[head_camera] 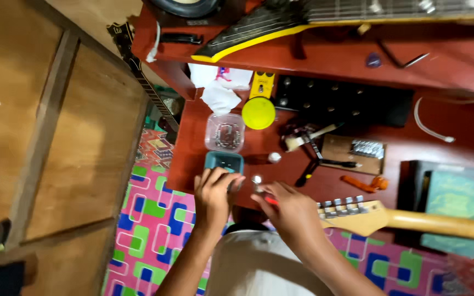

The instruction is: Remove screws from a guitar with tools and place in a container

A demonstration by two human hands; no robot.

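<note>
Fingers of your left hand (213, 196) curl loosely at the teal tub's (224, 161) near edge; whether they grip anything, you cannot tell. Your right hand (291, 209) pinches a small silver part (257, 180) above the glossy red bench (445, 118). Beside it lies a pale wooden headstock (353, 215) with metal tuners. A clear plastic tub (225, 132) and round yellow lid (258, 113) sit behind. Below, a pink patterned mat (152, 219) meets plywood panels (56, 137).

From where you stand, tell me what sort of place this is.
Probably a guitar repair workbench in a home or small shop: a guitar headstock by the hands, another guitar neck on the red bench, and a clear tub of small parts.
</note>
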